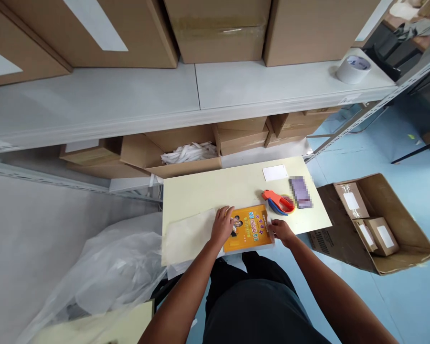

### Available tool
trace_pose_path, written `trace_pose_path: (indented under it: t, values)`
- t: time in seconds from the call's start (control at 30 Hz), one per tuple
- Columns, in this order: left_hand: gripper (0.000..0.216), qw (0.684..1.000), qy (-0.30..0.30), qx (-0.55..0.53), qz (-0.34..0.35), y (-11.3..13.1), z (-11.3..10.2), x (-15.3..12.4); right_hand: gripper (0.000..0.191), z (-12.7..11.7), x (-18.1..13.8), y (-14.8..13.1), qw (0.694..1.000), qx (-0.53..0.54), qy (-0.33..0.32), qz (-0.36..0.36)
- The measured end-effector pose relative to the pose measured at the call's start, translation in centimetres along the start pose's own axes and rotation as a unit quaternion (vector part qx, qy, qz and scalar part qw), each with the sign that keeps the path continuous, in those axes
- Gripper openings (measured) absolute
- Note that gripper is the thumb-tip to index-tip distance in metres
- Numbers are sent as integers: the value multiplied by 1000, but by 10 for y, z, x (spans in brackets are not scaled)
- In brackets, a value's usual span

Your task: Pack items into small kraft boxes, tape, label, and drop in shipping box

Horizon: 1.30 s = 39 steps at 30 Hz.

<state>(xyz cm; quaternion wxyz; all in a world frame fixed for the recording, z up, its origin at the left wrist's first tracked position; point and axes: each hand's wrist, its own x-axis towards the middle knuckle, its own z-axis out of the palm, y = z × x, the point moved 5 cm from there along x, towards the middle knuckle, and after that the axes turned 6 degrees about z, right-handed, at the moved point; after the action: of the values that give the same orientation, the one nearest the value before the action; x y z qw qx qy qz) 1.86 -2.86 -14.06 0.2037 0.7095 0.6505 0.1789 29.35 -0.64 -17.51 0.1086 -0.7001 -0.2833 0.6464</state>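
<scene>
An orange booklet (251, 228) in a clear sleeve lies at the near edge of a small cream table (208, 191). My left hand (222, 225) rests flat on the booklet's left end with fingers spread. At the booklet's right edge my right hand (280, 230) has its fingers curled, pinching the sleeve. A clear plastic bag (188, 236) lies flat to the left of the booklet. Just beyond the booklet sits an orange and blue tape dispenser (278, 201).
A white card (275, 172) and a blurred purple item (300, 192) lie on the table's far right. An open carton (374, 224) with small boxes stands on the blue floor at right. Shelving (186, 102) with cartons and a tape roll (353, 69) is ahead. Crumpled plastic (107, 272) lies left.
</scene>
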Motion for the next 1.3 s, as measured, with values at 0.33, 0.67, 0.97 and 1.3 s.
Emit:
trace_pose_path:
  t: [0.33,0.67,0.97,1.3]
  values:
    - [53,985,54,135,-99,-28,22,-125,27,1,-8,-7,998,16,-51,-13]
    - [60,982,-49,180,25,-46,18,-131,34,5,-29,-21,997,11,-71,-30]
    - [36,996,15,84,-40,-22,0,-109,39,39,-115,-74,917,-284,120,-252]
    - [32,900,130,-406,-93,22,-68,-113,65,154,-198,-99,794,-438,87,-413]
